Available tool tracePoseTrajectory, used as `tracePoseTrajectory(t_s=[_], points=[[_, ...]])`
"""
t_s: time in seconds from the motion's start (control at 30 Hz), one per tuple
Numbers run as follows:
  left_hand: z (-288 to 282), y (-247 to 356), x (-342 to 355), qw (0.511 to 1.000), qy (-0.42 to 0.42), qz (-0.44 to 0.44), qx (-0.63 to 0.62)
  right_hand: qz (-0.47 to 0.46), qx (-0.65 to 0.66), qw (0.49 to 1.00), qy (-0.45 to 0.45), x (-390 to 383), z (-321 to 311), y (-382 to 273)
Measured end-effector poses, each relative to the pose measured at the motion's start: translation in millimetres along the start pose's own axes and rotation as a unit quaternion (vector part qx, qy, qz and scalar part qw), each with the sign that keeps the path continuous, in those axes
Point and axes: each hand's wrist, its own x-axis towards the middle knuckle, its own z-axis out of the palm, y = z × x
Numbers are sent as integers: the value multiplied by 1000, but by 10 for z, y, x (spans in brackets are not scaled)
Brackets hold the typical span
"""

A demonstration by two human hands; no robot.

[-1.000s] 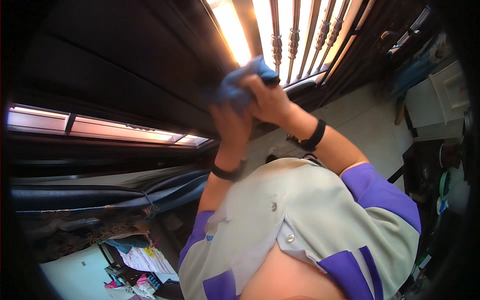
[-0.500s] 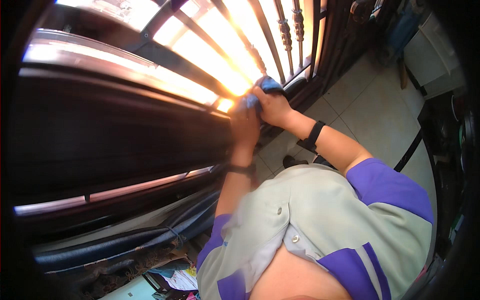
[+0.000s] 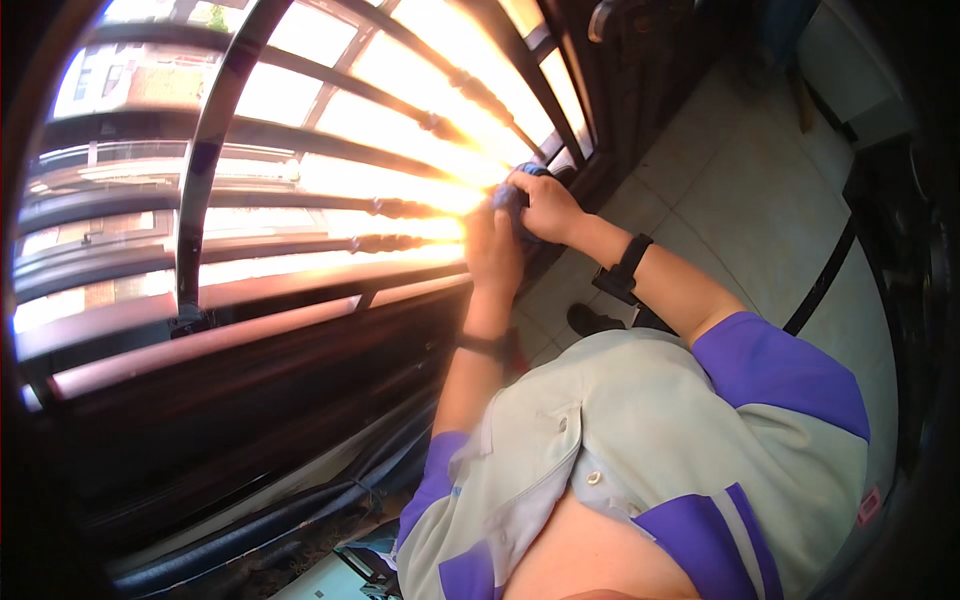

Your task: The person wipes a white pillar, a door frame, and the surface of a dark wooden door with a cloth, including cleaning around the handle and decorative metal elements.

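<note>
A bunched dark-blue cloth (image 3: 508, 200) is between my two hands, up against the lower edge of a dark metal barred frame (image 3: 190, 210). My right hand (image 3: 548, 208) is closed round the cloth, thumb toward the bars. Close beside it, my left hand (image 3: 493, 252) grips the cloth from the left, its fingers partly washed out by glare. Bright light comes through the bars just past the hands. Each wrist wears a black band.
Below the bars runs a dark solid panel (image 3: 250, 410). Pale floor tiles (image 3: 725, 190) lie to the right, with a white cabinet-like box (image 3: 860, 75) at the far right. A dark shoe (image 3: 595, 320) shows past my shirt. Dark furniture (image 3: 890, 260) lines the right edge.
The dark panel now sits lower in view, and more bars and the outside show at left. My hands keep nearly the same place, still holding the cloth.
</note>
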Motion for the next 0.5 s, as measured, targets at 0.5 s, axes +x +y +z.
tracePoseTrajectory(t_s=[0.5], points=[[517, 1205, 962, 985, -17, -4, -174, 71, 58, 995, 31, 123, -1700, -199]])
